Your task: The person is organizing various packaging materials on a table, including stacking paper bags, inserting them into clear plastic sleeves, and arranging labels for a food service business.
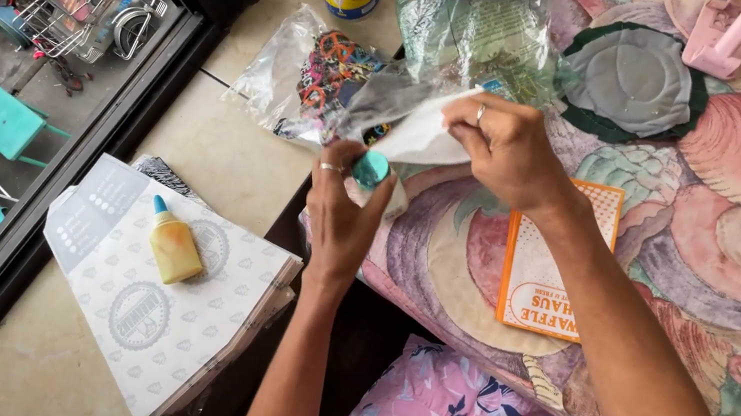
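Teal bottle cap [371, 169] pinched in left hand [340, 218] fingers; right hand [502, 150] fingers grip white cloth [418, 137].

A teal cap [371, 168], a yellow glue bottle [173, 246], an orange booklet [556, 261] and a pastel, seemingly shell-patterned cloth [733, 282] are seen.

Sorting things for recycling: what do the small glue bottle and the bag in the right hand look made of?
The glue bottle looks like soft translucent plastic, yellow-orange with a blue nozzle. The bag above the right hand seems thin clear plastic film: glossy, crinkled, see-through.
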